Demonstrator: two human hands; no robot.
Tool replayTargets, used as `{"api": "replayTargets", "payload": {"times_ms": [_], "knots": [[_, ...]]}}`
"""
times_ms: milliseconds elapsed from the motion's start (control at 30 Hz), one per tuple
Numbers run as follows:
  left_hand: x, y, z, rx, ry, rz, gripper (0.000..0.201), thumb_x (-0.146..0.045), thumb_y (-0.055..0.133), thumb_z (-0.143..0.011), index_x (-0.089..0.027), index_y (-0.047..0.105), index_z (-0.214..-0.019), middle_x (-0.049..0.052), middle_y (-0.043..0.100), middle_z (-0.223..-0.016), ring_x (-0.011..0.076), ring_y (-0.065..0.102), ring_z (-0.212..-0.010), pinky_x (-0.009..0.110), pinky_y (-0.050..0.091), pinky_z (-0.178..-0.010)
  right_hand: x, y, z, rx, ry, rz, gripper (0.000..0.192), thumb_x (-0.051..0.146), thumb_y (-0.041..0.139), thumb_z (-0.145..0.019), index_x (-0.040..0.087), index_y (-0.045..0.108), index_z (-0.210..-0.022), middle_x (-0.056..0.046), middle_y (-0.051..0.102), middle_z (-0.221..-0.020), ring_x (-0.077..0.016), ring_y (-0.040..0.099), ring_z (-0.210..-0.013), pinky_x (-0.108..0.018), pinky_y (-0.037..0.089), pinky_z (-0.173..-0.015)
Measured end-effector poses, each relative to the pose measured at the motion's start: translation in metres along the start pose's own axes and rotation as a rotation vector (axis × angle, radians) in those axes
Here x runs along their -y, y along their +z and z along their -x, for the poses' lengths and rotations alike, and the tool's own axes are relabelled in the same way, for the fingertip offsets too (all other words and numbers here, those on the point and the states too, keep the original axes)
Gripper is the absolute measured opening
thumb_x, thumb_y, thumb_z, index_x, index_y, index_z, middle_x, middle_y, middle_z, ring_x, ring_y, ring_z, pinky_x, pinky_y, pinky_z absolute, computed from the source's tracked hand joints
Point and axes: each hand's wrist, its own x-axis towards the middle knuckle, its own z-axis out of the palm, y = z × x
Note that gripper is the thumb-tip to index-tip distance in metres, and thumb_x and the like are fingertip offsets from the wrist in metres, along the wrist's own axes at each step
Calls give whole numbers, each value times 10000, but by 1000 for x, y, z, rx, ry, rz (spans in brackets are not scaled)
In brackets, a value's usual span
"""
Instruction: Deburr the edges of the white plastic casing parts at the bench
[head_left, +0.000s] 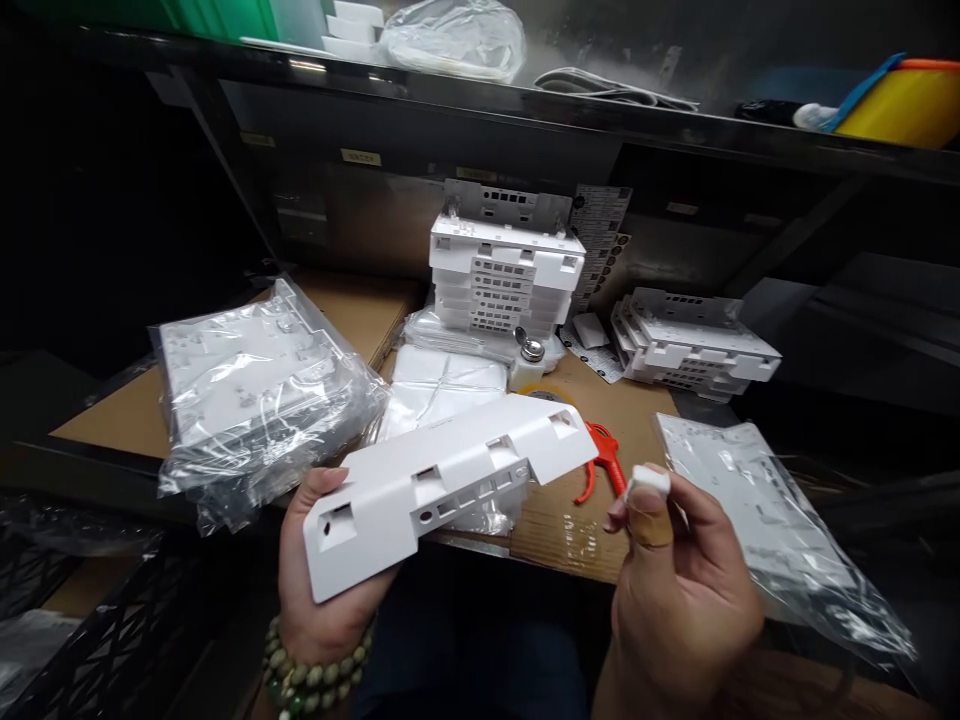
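My left hand (319, 590) grips the near end of a long white plastic cover (442, 480) and holds it flat above the cardboard-topped bench (570, 520). Cut-outs and clips show along the cover's edge. My right hand (675, 590), with a bandage on the thumb, pinches a small white wad (649, 482) between thumb and fingers, just right of the cover's far end. A red plastic tool (604, 455) lies on the bench between the cover and the wad.
A bagged stack of white parts (255, 390) lies at left, another bagged part (765, 520) at right. Stacks of white covers stand at the back centre (502, 275) and back right (694, 345). A dark shelf (600, 110) overhangs the bench.
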Motion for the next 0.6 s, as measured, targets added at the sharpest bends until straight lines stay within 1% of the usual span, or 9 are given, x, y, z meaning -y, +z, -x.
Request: {"api": "replayTargets", "payload": {"times_ms": [67, 100, 133, 200, 233, 333, 400, 467, 600], "knots": [[4, 12, 4, -142, 20, 2, 311, -117, 444, -825, -72, 690, -1010, 150, 775, -691, 304, 764, -595, 440, 667, -631, -6, 1, 5, 69, 8, -6, 221, 293, 828, -850, 204, 754, -1038, -51, 684, -1017, -121, 657, -714, -273, 570, -647], [6, 16, 6, -183, 30, 0, 319, -137, 446, -838, -70, 694, -1028, 150, 777, -698, 306, 761, -592, 456, 668, -645, -9, 1, 8, 109, 8, -7, 224, 283, 821, -858, 213, 757, -1061, -54, 690, -1042, -126, 673, -754, -279, 586, -700], [8, 19, 7, -192, 38, -4, 331, -154, 454, -848, -70, 695, -1058, 148, 783, -716, 311, 762, -601, 476, 669, -668, -10, 2, 11, 153, 9, -6, 228, 272, 810, -869, 222, 757, -1085, -55, 694, -1065, -131, 685, -794, -283, 595, -751], [10, 21, 8, -179, 44, -14, 360, -173, 486, -844, -78, 692, -1123, 137, 792, -752, 314, 766, -636, 501, 665, -727, -9, 6, 19, 258, -1, 11, 226, 248, 785, -892, 239, 753, -1115, -51, 695, -1093, -135, 695, -853, -279, 597, -813], [12, 21, 8, -161, 48, -20, 386, -176, 502, -831, -82, 687, -1157, 132, 795, -767, 316, 769, -659, 507, 662, -752, -5, 9, 23, 319, -27, 23, 213, 232, 775, -897, 244, 752, -1108, -46, 695, -1083, -135, 695, -867, -266, 595, -812], [18, 20, 7, -102, 106, -27, 473, -175, 524, -793, -94, 668, -1236, 121, 797, -800, 342, 778, -760, 525, 651, -807, 10, 22, 36, 528, -188, 49, 163, 148, 751, -890, 232, 750, -1029, -27, 689, -966, -129, 680, -846, -222, 577, -733], [24, 20, 7, -81, 172, -27, 503, -174, 525, -779, -106, 665, -1257, 116, 797, -819, 358, 778, -823, 535, 645, -832, 20, 32, 44, 616, -286, 44, 151, 91, 731, -877, 207, 741, -973, -14, 663, -863, -115, 654, -765, -206, 554, -664], [30, 20, 7, -60, 210, -17, 532, -172, 526, -757, -122, 663, -1269, 108, 796, -839, 366, 775, -867, 537, 642, -850, 26, 40, 50, 648, -332, 30, 153, 58, 713, -865, 186, 731, -947, -8, 643, -814, -99, 625, -689, -202, 540, -618], [36, 19, 11, 20, 169, -8, 596, -184, 546, -709, -127, 648, -1293, 118, 788, -916, 372, 766, -924, 535, 635, -882, 31, 46, 60, 660, -396, 45, 189, 20, 705, -838, 169, 731, -951, -23, 660, -806, -109, 645, -684, -210, 563, -625]]}}
